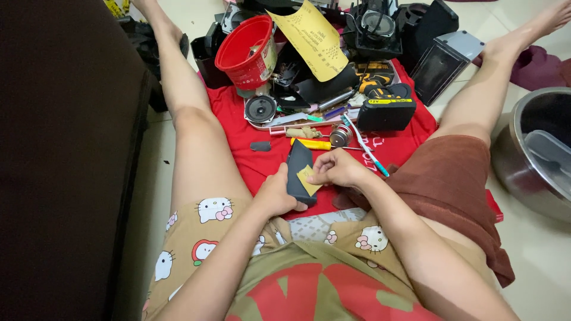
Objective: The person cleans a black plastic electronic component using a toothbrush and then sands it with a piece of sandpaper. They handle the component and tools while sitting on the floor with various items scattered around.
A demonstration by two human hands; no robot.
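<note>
My left hand (276, 193) grips a dark, flat, curved plastic part (298, 163) upright over the red cloth (250, 157) between my legs. My right hand (336, 169) pinches a small yellow piece of sandpaper (307, 178) against the face of that part. A larger sheet of yellow sandpaper (312, 38) leans among the clutter farther away.
Beyond my hands lie a yellow-handled screwdriver (312, 143), a small round speaker (260, 109), a red bucket (245, 50), a black and yellow power tool (383, 101), black speaker housings (443, 56) and pens. A steel bowl (529, 148) stands on the right. A dark piece of furniture (65, 154) borders the left.
</note>
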